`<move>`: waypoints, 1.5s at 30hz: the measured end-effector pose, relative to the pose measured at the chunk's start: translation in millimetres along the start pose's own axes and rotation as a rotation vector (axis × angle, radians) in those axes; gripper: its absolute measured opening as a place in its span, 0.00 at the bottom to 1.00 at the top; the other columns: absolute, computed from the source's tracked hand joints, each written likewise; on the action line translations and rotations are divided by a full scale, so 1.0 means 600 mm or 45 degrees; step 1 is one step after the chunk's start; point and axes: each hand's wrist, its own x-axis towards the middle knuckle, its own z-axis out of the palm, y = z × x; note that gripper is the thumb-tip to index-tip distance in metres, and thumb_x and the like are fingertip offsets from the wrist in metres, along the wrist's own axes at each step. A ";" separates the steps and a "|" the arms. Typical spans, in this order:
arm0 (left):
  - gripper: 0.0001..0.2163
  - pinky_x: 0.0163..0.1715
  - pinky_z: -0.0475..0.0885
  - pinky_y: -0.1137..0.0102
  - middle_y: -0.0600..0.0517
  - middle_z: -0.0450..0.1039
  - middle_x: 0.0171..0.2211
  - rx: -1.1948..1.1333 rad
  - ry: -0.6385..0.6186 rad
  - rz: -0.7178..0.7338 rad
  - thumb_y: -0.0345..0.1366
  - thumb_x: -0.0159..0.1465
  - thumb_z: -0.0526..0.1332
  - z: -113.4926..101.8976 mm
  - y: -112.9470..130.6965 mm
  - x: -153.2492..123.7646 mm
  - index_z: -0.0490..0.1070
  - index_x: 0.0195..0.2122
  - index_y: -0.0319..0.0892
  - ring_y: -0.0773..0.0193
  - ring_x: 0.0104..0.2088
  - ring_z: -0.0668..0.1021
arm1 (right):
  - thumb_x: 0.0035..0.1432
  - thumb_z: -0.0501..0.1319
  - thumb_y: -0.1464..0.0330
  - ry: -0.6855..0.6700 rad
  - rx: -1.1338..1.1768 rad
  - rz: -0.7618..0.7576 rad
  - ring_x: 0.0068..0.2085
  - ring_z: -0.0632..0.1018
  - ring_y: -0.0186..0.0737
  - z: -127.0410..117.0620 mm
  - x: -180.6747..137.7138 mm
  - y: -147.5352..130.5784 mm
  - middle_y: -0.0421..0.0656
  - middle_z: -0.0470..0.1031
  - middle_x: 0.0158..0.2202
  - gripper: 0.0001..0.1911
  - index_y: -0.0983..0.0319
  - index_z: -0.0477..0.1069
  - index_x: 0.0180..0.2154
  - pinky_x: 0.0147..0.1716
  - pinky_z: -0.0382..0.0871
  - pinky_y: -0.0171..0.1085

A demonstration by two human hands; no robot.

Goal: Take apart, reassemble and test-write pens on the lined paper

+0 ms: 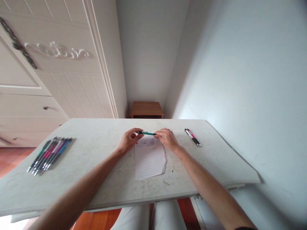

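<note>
A green pen [148, 133] is held sideways between both hands, above the top edge of a torn sheet of lined paper [147, 161]. My left hand [129, 140] pinches the pen's left end, where a dark part and the clip show. At the other end, the fingers of my right hand [168, 139] are closed on the pen, covering its tip. Dark scribbles cover the upper part of the sheet, and its right edge is ragged.
Several pens [49, 155] lie in a bunch on the left of the white table [96, 188]. Two more pens [193, 137] rest on the right. A white cabinet [72, 76] stands at the left, a pale wall [251, 95] at the right, and a small wooden stand [147, 108] behind.
</note>
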 end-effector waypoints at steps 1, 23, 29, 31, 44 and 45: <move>0.18 0.18 0.69 0.75 0.51 0.74 0.30 -0.009 -0.010 -0.002 0.48 0.55 0.67 -0.001 0.001 0.000 0.75 0.40 0.40 0.73 0.18 0.70 | 0.61 0.64 0.66 -0.006 -0.010 0.013 0.36 0.79 0.43 0.001 0.000 0.001 0.43 0.83 0.35 0.07 0.54 0.82 0.37 0.40 0.70 0.40; 0.13 0.21 0.66 0.75 0.56 0.71 0.21 0.265 -0.073 0.043 0.45 0.62 0.58 0.000 0.006 -0.006 0.74 0.37 0.41 0.69 0.18 0.71 | 0.56 0.66 0.74 -0.034 -0.097 0.051 0.30 0.79 0.38 0.008 -0.003 0.013 0.41 0.82 0.28 0.09 0.55 0.83 0.34 0.38 0.68 0.35; 0.14 0.21 0.66 0.75 0.56 0.70 0.20 0.295 -0.052 0.057 0.46 0.63 0.58 0.000 0.006 -0.006 0.75 0.37 0.41 0.69 0.18 0.71 | 0.57 0.66 0.72 -0.011 -0.119 -0.007 0.30 0.79 0.37 0.010 -0.003 0.015 0.40 0.82 0.27 0.07 0.56 0.82 0.34 0.37 0.67 0.36; 0.14 0.21 0.66 0.75 0.56 0.71 0.20 0.297 -0.052 0.065 0.47 0.63 0.58 0.000 0.006 -0.006 0.75 0.36 0.41 0.69 0.18 0.71 | 0.57 0.67 0.72 0.006 -0.126 -0.014 0.30 0.79 0.38 0.010 -0.003 0.016 0.41 0.82 0.27 0.06 0.56 0.82 0.34 0.37 0.67 0.36; 0.22 0.21 0.64 0.74 0.55 0.70 0.17 0.370 -0.058 0.010 0.53 0.64 0.53 0.000 0.017 -0.011 0.70 0.25 0.41 0.69 0.18 0.71 | 0.57 0.67 0.72 0.064 -0.126 -0.051 0.30 0.78 0.38 0.008 -0.002 0.014 0.41 0.82 0.27 0.07 0.55 0.82 0.34 0.37 0.66 0.37; 0.23 0.21 0.64 0.74 0.55 0.69 0.16 0.361 -0.053 -0.010 0.55 0.65 0.53 0.001 0.018 -0.012 0.68 0.23 0.41 0.68 0.17 0.71 | 0.57 0.67 0.73 0.071 -0.117 -0.051 0.30 0.78 0.37 0.007 -0.002 0.012 0.41 0.82 0.27 0.07 0.55 0.82 0.34 0.37 0.66 0.37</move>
